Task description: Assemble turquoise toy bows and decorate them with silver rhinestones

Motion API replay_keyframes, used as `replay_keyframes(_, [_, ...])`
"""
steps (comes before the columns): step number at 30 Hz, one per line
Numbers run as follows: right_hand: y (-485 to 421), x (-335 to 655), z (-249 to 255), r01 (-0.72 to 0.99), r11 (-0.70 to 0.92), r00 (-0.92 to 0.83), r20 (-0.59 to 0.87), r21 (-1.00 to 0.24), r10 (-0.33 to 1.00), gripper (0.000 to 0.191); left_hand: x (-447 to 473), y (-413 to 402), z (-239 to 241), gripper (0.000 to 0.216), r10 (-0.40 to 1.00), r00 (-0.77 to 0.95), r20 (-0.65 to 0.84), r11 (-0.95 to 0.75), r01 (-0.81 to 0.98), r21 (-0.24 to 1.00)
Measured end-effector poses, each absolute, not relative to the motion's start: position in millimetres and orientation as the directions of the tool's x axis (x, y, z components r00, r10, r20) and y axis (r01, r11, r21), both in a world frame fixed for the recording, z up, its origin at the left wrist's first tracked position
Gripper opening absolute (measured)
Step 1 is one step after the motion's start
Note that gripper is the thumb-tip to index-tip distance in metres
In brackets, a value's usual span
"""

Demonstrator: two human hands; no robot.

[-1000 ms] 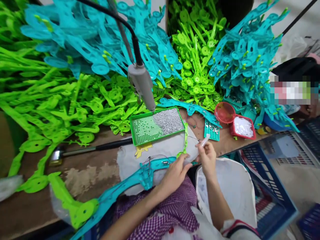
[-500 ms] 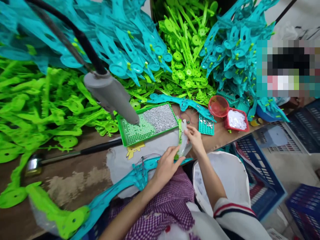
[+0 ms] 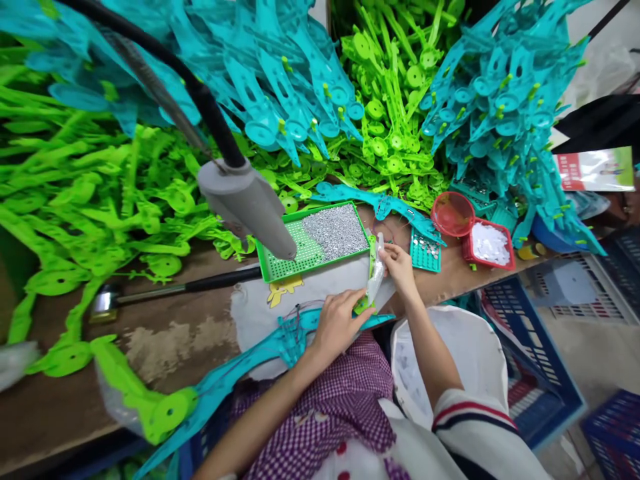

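My left hand is closed on a long teal plastic part with a green end piece, pressing it onto a white cloth at the bench's front edge. My right hand pinches a slim translucent white tool, its tip down at the small green piece by my left fingers. Thin red wires loop over the teal part near my left hand. Just beyond lies a green tray with a heap of tiny silver screws.
A grey powered screwdriver hangs on a black cable over the tray. Piles of green and teal plastic parts fill the back. A hammer, a red bowl, a red tray of white bits and blue crates surround me.
My right hand has brought the white tool from pointing up and away down against the green piece by my left hand. The view has shifted a little.
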State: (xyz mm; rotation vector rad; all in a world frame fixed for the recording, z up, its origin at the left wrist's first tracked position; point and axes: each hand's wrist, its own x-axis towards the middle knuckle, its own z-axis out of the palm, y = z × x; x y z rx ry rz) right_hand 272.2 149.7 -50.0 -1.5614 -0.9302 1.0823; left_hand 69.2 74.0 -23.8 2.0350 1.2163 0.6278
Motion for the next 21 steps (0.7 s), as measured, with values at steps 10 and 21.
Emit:
replay_keyframes(10, [131.9, 285.3, -44.6, 0.058, -0.208, 0.295, -0.182, -0.976, 0.938, 0.044, 43.1, 83.2, -22.1, 0.049, 0.851, 0.524, -0.021, -0.322, 0.555, 0.767])
replay_keyframes(21, [132.5, 282.9, -54.9, 0.055, -0.240, 0.243, -0.220, -0.969, 0.945, 0.049, 49.2, 86.7, -30.6, 0.047, 0.814, 0.577, -0.070, -0.326, 0.552, 0.767])
